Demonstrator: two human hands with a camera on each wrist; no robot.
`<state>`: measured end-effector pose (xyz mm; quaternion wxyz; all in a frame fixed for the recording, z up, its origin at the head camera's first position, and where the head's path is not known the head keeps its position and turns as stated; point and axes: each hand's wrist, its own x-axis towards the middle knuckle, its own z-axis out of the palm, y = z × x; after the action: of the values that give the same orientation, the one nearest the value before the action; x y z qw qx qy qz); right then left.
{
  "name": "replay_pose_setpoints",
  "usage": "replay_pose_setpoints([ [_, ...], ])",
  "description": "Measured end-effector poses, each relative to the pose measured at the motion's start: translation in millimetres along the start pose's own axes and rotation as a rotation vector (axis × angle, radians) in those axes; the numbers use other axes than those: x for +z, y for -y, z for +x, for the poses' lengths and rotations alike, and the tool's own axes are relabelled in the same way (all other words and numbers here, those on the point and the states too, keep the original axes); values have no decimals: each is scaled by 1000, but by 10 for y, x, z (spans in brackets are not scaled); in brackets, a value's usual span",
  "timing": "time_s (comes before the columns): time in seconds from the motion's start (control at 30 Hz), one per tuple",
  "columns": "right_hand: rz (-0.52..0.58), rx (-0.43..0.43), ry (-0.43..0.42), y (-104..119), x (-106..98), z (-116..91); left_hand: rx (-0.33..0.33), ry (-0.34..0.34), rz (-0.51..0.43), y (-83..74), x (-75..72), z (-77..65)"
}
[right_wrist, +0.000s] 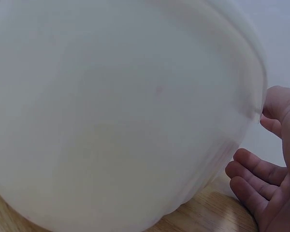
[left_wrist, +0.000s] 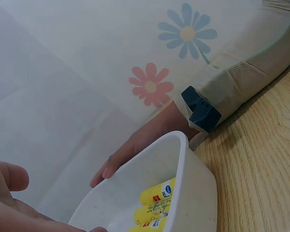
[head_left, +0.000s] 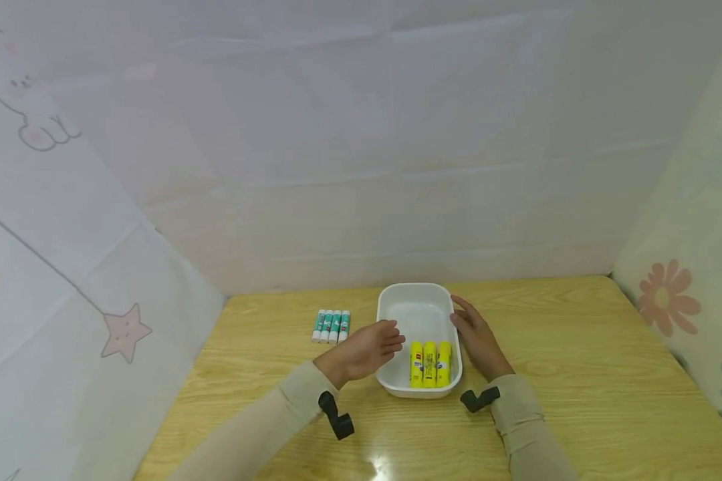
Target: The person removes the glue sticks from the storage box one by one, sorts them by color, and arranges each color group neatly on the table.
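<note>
A white plastic tub stands on the table, with three yellow glue sticks side by side in its near end. On the tub's left, my left hand reaches over the rim, fingers extended and nothing held. Its palm and fingers also show low in the left wrist view. My right hand holds the tub's right rim by thumb and fingertips. In the right wrist view, other fingers of that hand lie loose beside the tub's outer wall.
Several green-and-white glue sticks lie in a neat row on the wooden table, left of the tub. A white cloth backdrop rises along the table's back edge, and printed cloths hang at both sides.
</note>
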<state>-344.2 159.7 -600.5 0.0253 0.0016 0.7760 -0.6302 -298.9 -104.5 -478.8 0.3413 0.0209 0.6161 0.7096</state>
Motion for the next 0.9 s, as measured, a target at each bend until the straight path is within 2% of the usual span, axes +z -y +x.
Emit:
replay_pose_setpoints([
  [0.27, -1, -9, 7, -20, 11, -11, -79, 32, -16, 93, 33, 56],
  [0.63, -23, 20, -5, -32, 10, 4, -129, -3, -83, 239, 90, 144],
  [0.9, -18, 17, -17, 0, 4, 26, -152, 22, -81, 254, 102, 203],
])
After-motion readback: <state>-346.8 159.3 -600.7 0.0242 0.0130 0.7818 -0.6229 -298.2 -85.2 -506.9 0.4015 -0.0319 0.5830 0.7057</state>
